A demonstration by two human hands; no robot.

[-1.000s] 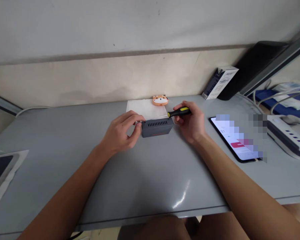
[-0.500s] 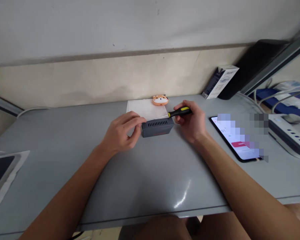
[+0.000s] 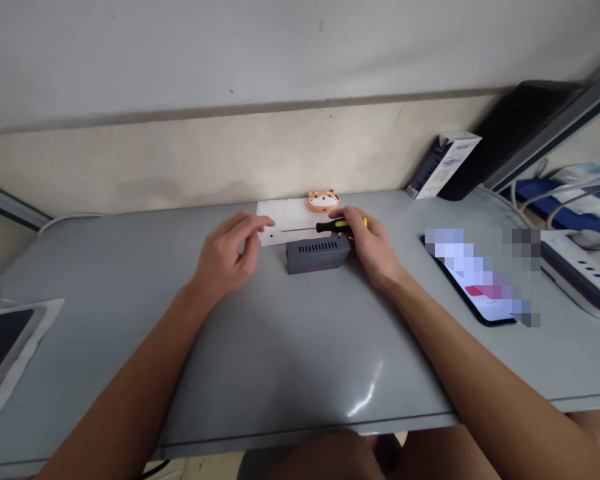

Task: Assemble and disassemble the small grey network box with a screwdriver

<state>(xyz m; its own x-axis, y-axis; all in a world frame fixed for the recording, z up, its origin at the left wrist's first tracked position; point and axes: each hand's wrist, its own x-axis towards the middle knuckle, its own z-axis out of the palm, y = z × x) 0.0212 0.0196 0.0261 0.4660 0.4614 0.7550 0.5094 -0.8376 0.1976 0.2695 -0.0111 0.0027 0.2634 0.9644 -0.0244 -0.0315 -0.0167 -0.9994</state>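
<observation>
A dark grey box (image 3: 316,259) with a row of vent slots along its top stands on the grey desk. My right hand (image 3: 373,247) holds a black and yellow screwdriver (image 3: 330,227) behind the box, its thin shaft pointing left over a white paper sheet (image 3: 285,208). To the left of the box, my left hand (image 3: 230,250) hovers at the sheet's edge, index finger stretched out and thumb apart, nothing visible in it. Just below its fingertip, a tiny dark piece (image 3: 271,235), perhaps a screw, lies on the paper.
An orange animal-face case (image 3: 323,200) sits at the paper's back edge. To the right are a lit phone (image 3: 473,287), a power strip (image 3: 580,273), a small upright carton (image 3: 443,165) and a black cylinder (image 3: 505,140). A dark flat item in white wrapping (image 3: 25,353) lies far left.
My left hand has left the box's corner and moved left to the paper. My right hand has drawn the screwdriver back off the box, and a tiny dark piece now shows on the sheet.
</observation>
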